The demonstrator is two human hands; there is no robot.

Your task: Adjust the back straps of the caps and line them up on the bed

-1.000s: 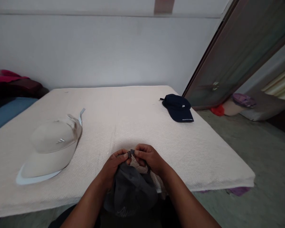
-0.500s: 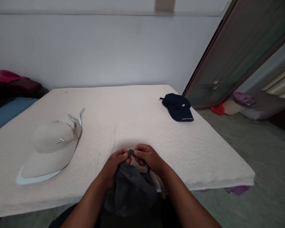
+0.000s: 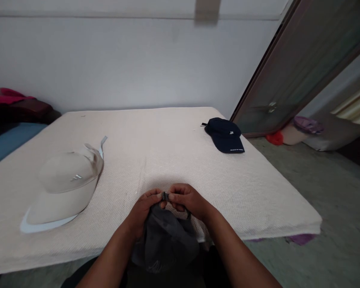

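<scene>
A dark grey cap (image 3: 169, 238) hangs at the front edge of the bed, its crown towards me and pale lettering low on its front. At its back strap, a small buckle (image 3: 165, 196) sits between my two hands. My left hand (image 3: 148, 206) pinches the buckle side between thumb and fingers. Closed on the strap end from the other side is my right hand (image 3: 186, 198). The fingertips of both hands nearly meet. The cap's brim is not clearly visible.
On the white-covered bed (image 3: 168, 148), stacked beige and light blue caps (image 3: 69, 180) lie at left. A navy cap (image 3: 225, 136) rests near the far right edge. Dark and pink cloth (image 3: 15, 102) is piled far left. A glass-panelled door (image 3: 276, 68) stands at right.
Both hands stay in nearly the same place, and the buckle has turned slightly between the fingers. The caps on the bed have not moved.
</scene>
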